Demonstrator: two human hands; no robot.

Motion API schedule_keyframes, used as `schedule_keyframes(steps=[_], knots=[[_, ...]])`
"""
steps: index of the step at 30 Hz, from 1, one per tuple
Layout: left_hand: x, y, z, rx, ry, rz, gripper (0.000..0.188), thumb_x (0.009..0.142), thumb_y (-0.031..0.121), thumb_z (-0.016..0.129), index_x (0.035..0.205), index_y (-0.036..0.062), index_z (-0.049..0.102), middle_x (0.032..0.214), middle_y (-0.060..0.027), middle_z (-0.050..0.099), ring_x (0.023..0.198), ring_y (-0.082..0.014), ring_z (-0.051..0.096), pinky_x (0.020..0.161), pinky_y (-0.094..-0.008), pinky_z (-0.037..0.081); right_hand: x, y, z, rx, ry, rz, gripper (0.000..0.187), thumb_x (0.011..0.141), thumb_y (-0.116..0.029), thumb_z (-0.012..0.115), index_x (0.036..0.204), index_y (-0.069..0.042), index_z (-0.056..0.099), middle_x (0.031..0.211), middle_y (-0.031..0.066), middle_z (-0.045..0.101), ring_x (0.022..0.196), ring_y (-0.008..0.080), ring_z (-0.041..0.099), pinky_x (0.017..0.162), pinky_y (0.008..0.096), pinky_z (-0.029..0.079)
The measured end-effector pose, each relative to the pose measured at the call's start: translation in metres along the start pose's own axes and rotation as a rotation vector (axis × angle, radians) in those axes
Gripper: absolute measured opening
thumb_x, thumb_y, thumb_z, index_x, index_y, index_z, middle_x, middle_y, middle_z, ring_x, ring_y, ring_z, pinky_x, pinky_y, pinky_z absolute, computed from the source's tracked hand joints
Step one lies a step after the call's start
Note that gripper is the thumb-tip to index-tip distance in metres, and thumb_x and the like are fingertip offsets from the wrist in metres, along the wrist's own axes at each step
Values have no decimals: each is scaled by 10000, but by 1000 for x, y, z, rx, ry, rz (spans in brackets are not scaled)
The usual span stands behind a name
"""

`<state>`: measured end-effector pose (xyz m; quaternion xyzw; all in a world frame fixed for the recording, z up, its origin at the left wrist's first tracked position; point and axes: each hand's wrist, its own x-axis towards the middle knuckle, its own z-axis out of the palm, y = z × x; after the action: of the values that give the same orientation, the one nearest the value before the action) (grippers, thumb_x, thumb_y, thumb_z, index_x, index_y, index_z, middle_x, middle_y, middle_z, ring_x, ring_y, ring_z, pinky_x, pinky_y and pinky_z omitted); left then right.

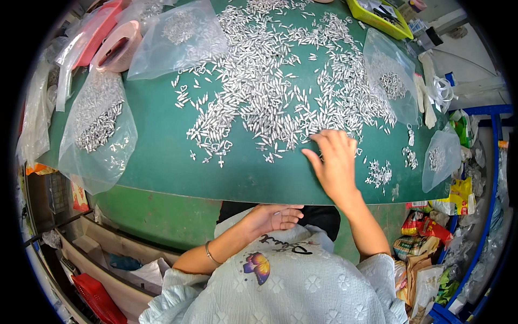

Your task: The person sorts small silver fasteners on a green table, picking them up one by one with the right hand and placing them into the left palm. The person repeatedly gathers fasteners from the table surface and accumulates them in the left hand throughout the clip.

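Note:
Small silver metal charms [270,92] lie in a wide loose heap on the green tabletop [162,151]. Most are slim and pointed; hearts and crosses show among them. My right hand [335,156] reaches over the near edge of the heap, palm down, thumb spread from the bent fingers. Its fingertips touch or hover just above the charms; nothing shows in its grip. Below the table's front edge, my left hand [275,218] is turned palm up in front of my lap, fingers loosely curled. A small silvery piece [277,213] appears to rest in it.
Clear plastic bags of metal pieces [100,129] lie left, with more bags [391,83] right. A pink basket [120,46] stands far left, a yellow-green tray [380,19] far right. Small charm piles [379,174] sit near right. A blue rack [493,162] stands beyond the table.

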<state>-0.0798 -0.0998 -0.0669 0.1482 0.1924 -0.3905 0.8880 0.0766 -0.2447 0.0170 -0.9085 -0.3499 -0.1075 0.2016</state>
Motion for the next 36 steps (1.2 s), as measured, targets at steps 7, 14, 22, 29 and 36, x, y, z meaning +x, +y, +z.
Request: schedule_keyframes(steps=[7,14,22,29,36], knots=[[-14,7,6,5,151,-1,381,992,235,523,1242,-47,580,1094,-113,672,949,-168,664,879,-320,533,-9,-13,8,61,-73,-155,170,786,-132,725,877,-57,603,961,74,559,899,263,513,795,391,373],[-11,-2,-24,-263,-127,23,360,987,187,525,1235,-71,569,1130,-163,672,1012,-222,670,900,-324,538,-8,-33,-6,389,-200,-150,286,792,-115,725,1042,-24,618,1041,115,568,954,307,530,811,393,420],[-20,13,5,-52,87,26,401,999,182,482,1251,-126,531,1239,-272,610,1096,-298,655,979,-388,522,-16,-14,17,316,-105,-21,285,806,-15,696,1073,2,599,1023,121,571,954,324,542,816,424,450],[-18,17,17,-44,82,-52,496,1029,239,380,1329,-151,445,1389,-337,464,1293,-389,508,1112,-453,404,0,-24,12,284,-61,27,331,819,-45,705,1135,-16,610,1107,125,554,934,312,522,823,408,443],[-11,13,13,-118,-70,-16,595,1036,302,347,1401,-167,331,1451,-348,378,1354,-412,430,1147,-461,349,-25,-13,4,239,-106,21,292,808,-37,703,1090,-20,630,1086,110,567,929,300,527,810,400,430]])
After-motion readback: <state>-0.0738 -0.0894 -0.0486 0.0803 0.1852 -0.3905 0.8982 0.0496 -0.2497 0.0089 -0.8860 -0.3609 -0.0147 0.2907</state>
